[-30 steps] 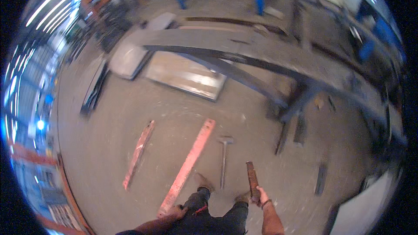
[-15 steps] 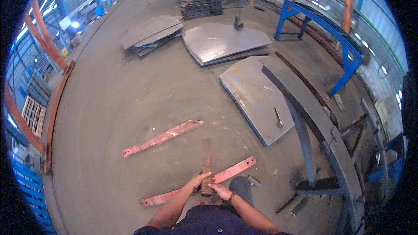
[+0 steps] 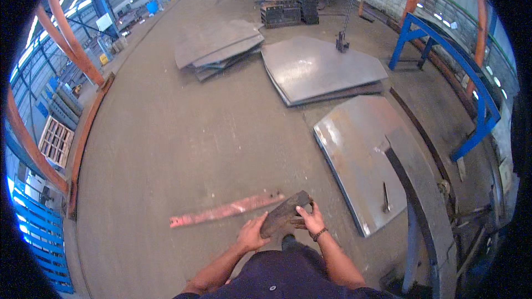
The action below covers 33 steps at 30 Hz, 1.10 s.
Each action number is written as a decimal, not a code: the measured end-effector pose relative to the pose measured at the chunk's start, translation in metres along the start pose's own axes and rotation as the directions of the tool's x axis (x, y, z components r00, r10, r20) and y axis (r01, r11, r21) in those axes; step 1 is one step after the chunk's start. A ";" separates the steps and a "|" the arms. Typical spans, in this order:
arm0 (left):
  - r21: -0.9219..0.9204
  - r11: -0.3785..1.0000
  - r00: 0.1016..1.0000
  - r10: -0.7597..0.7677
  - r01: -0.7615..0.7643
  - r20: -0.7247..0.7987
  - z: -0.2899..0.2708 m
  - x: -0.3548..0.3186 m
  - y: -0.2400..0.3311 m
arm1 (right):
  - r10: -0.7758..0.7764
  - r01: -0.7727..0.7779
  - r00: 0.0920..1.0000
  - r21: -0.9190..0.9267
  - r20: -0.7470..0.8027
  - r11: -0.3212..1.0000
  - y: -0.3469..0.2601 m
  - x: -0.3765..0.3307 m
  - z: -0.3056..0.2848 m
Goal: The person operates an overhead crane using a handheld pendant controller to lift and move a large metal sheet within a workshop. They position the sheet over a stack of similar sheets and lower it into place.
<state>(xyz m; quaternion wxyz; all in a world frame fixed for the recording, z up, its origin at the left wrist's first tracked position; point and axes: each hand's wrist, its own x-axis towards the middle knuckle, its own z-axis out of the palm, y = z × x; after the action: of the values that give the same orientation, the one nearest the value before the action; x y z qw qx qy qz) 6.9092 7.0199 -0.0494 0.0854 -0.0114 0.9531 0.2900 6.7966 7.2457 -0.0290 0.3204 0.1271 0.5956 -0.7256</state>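
Note:
Both of my hands hold a dark brown, rough bar (image 3: 284, 217) in front of my body, its far end angled up to the right. My left hand (image 3: 254, 236) presses against its near left side, with the fingers partly hidden. Around the side near the far right end are the fingers and thumb of my right hand (image 3: 311, 220), which has a dark bracelet at the wrist. Whether the bar is wood or rusty metal I cannot tell. Just beyond it, a flat red bar (image 3: 221, 212) with holes near its ends lies on the floor.
Stacked steel plates (image 3: 324, 72) lie ahead, beside another stack (image 3: 219, 44). A nearer plate (image 3: 354, 155) carries a wrench-like tool (image 3: 386, 198). A long curved dark beam (image 3: 421, 205) runs along the right, below a blue frame (image 3: 476, 72). A chain hook (image 3: 342, 43) hangs over the plates.
The brown bar has swung from nearly straight ahead to tilted rightward, and my right hand has moved to its far end. My view has turned left; the nearer red bar is out of sight.

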 end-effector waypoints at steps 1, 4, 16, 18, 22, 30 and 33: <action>0.038 0.998 0.998 0.042 -0.040 -0.056 -0.012 0.022 -0.015 | 0.036 -0.036 0.999 -0.015 -0.002 0.999 -0.030 0.018 0.012; 0.074 0.990 0.984 0.127 -0.118 -0.125 -0.054 0.093 -0.021 | -0.110 0.107 0.993 -0.078 -0.036 0.991 -0.099 0.077 0.030; -0.686 -0.117 0.159 -0.932 0.718 0.325 -0.061 0.213 -0.264 | -0.454 0.403 0.872 -0.797 0.185 0.449 -0.250 0.433 0.113; -0.430 0.009 0.182 -0.914 0.903 0.362 -0.055 0.224 -0.319 | -0.451 0.254 0.885 -0.933 0.118 0.254 -0.272 0.498 0.109; 0.242 0.741 0.603 -0.657 0.626 0.453 -0.085 0.276 -0.412 | -0.392 -0.172 0.879 -0.948 -0.271 0.268 -0.307 0.571 0.082; -0.669 0.519 0.602 -0.788 0.533 -0.131 -0.298 0.679 -0.504 | -0.122 -0.715 0.588 -0.584 -0.800 0.385 -0.302 0.648 0.034; -0.872 0.353 0.651 -0.757 0.340 -0.053 -0.420 0.828 -0.483 | -0.138 -0.743 0.513 -0.519 -0.847 0.423 -0.289 0.690 0.048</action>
<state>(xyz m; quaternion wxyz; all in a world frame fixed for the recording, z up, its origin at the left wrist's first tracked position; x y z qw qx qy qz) 6.0624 6.4081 -0.1128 -0.0578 -0.4460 0.6374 0.6256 6.1023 7.0083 -0.1814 0.1799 0.3822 0.9008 -0.1010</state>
